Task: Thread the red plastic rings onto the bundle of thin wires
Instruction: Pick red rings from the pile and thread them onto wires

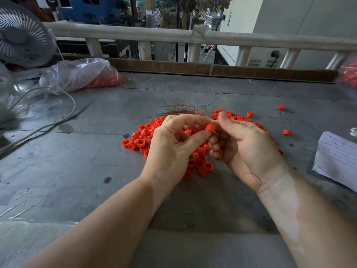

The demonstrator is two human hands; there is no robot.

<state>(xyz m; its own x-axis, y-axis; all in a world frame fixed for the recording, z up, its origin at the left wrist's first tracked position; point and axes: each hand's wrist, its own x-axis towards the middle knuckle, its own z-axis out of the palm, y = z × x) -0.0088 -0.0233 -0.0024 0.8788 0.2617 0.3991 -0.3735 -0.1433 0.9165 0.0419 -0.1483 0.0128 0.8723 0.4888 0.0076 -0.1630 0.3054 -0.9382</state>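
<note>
A pile of red plastic rings lies on the grey table, partly hidden under both hands. My left hand pinches one red ring between thumb and forefinger. My right hand pinches the bundle of thin wires right at that ring; the wire tips fan out to the left behind my left hand. A single thin wire loops out below my right palm. Whether the wires pass through the held ring is hidden by the fingers.
Loose rings lie to the right of the pile. A clear bag of red rings and a fan are at the back left. A white paper stack sits at the right edge. A cable crosses the left side.
</note>
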